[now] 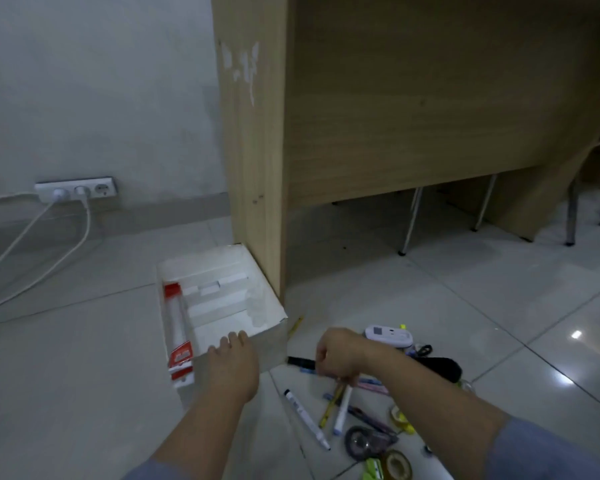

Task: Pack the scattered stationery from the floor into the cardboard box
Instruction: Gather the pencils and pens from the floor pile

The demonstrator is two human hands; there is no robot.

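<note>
A white cardboard box [257, 299] stands open on the floor beside a wooden desk panel. A red and white pack [177, 334] lies along its left inner wall. My left hand [232, 362] rests on the box's near rim, fingers over the edge. My right hand [336, 355] is closed over pens above the pile; a white marker [342, 408] and a yellow pen [329, 407] hang down from the fist. On the tiles lie another white marker [305, 419], a black marker [300, 361], a tape dispenser [368, 441], tape rolls [397, 465] and a white calculator [388, 336].
The desk's wooden side panel [253, 150] rises just behind the box. A wall socket [75, 190] with white cables [32, 244] is at the left. Thin metal legs [409, 220] stand under the desk. A black pouch [442, 367] lies right of my right hand.
</note>
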